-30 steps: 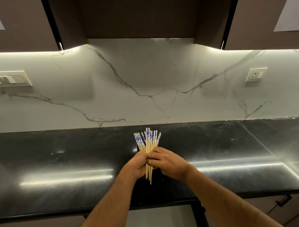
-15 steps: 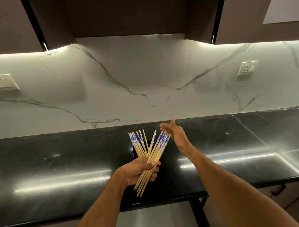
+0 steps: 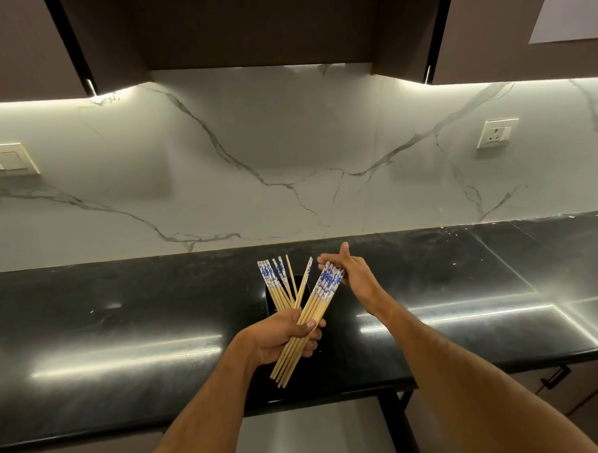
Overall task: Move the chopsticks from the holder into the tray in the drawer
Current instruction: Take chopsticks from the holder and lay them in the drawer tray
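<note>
Left hand closed around bundle of chopsticks, tilted, blue-patterned ends pointing far-right, plain tips near. Right hand open, fingers spread, touching patterned ends of that bundle. More chopsticks upright in dark holder on black countertop, just behind left hand. Judgement: task partly underway; one batch lifted out, rest in holder. Drawer and tray not visible below counter edge, so nothing placed as far as shown.

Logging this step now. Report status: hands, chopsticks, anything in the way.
Left hand shut on chopsticks bundle. Right hand open, fingers beside the bundle's blue tips. More chopsticks standing in black holder. Drawer tray not in view; counter unobstructed.
</note>
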{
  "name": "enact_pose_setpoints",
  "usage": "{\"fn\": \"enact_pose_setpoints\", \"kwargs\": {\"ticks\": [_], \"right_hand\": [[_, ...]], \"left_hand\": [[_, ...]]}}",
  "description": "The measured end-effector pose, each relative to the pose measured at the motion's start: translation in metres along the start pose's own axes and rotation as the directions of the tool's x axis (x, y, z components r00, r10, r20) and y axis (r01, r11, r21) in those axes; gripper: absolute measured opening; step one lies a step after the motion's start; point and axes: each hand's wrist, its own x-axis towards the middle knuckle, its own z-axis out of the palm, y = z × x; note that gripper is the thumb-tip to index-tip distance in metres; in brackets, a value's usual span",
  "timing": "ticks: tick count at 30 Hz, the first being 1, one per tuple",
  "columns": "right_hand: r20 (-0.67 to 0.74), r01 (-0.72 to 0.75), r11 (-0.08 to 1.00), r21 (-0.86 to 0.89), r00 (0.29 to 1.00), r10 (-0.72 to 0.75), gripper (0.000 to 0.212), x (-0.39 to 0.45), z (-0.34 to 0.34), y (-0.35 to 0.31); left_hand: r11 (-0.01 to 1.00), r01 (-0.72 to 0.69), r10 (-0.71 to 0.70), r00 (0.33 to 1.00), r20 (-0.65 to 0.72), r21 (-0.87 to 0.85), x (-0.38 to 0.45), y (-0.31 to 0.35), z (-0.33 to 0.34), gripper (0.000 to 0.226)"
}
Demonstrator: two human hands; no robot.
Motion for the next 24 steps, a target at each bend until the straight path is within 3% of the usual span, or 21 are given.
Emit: {"fn": "enact_pose_setpoints", "kwargs": {"ticks": [14,17,19,20,21,22,24], "right_hand": [[0.05,-0.066,0.998,-0.007,0.997,0.066,0.067,-0.006,-0.0021,0.0029],[-0.013,-0.061,0.998,0.029,0.998,0.061,0.066,-0.0031,-0.0041,0.0043],[-0.006,-0.028,0.998,-0.054,1.0,0.028,0.064,-0.004,-0.0044,0.0042],[0.025,0.024,0.981,-0.191,1.0,-0.019,0.059,-0.0052,-0.0056,0.0038],[0.088,0.103,0.913,-0.396,0.993,-0.074,0.058,-0.0065,-0.0074,0.0032],[0.192,0.213,0.775,-0.595,0.974,-0.12,0.064,-0.0072,-0.0085,0.0019],[0.464,0.441,0.45,-0.776,0.883,-0.066,0.075,-0.0075,-0.0064,-0.0002]], "left_hand": [[0.997,0.023,-0.022,0.999,-0.024,0.07,-0.0046,-0.0013,-0.0002,0.026],[0.996,0.033,-0.031,0.999,-0.025,0.085,-0.0056,-0.0023,0.0012,0.025],[0.994,0.041,-0.038,0.999,-0.035,0.101,-0.0052,-0.0028,0.0018,0.024],[0.992,0.046,-0.042,0.998,-0.039,0.116,-0.0046,-0.0027,0.0017,0.024],[0.988,0.057,-0.051,0.998,-0.045,0.146,-0.0038,-0.0021,0.0015,0.023],[0.977,0.076,-0.066,0.996,-0.056,0.201,-0.0028,-0.0006,0.0018,0.021],[0.906,0.145,-0.108,0.988,-0.114,0.397,-0.0003,0.0031,0.0036,0.018]]}}
